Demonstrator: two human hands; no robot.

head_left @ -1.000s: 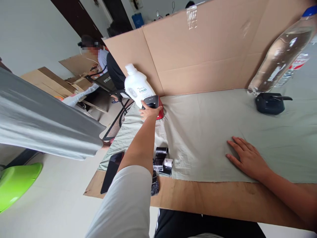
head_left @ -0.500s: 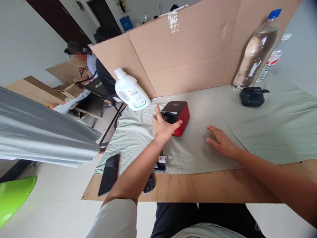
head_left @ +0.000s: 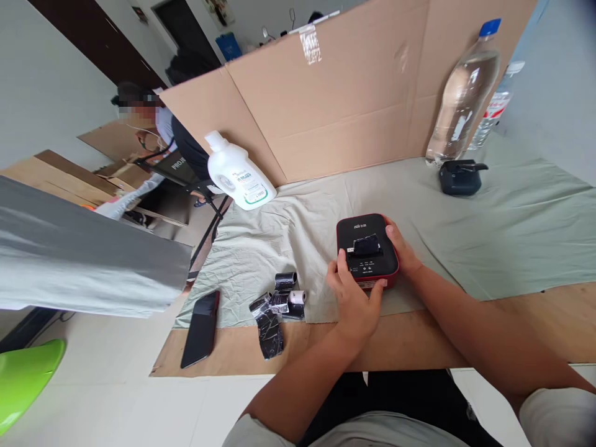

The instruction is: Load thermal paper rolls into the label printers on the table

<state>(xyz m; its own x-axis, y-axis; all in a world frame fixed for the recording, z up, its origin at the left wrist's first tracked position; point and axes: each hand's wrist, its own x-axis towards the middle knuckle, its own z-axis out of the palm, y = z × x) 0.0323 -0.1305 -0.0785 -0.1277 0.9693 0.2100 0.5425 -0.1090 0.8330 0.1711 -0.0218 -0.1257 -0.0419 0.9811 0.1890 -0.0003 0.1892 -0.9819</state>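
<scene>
A small red and black printer point(head_left: 367, 226), box-shaped with rounded corners, sits on the cloth before me, its black top facing up. My left hand point(head_left: 356, 304) grips its near left corner, fingers along the left side and thumb at the front edge. Against the right side presses my right hand point(head_left: 404, 251), with some of its fingers hidden behind the body. On the printer's top lies a small black-wrapped piece point(head_left: 367, 246) with a white end. Several black-wrapped paper rolls point(head_left: 285, 281) lie left of my left hand, one showing a white end.
A phone point(head_left: 200, 329) lies at the table's front left. A white jug point(head_left: 239, 174) stands against the cardboard panel point(head_left: 344, 105). At the back right are a large water bottle point(head_left: 463, 99), a smaller bottle point(head_left: 496, 112) and a black case point(head_left: 460, 177). Another person point(head_left: 161, 130) sits beyond the left side.
The printer has come nearer and to the right, turned so its front faces me. My right hand, formerly apart from it, now holds its right side. The rolls are uncovered by my left arm.
</scene>
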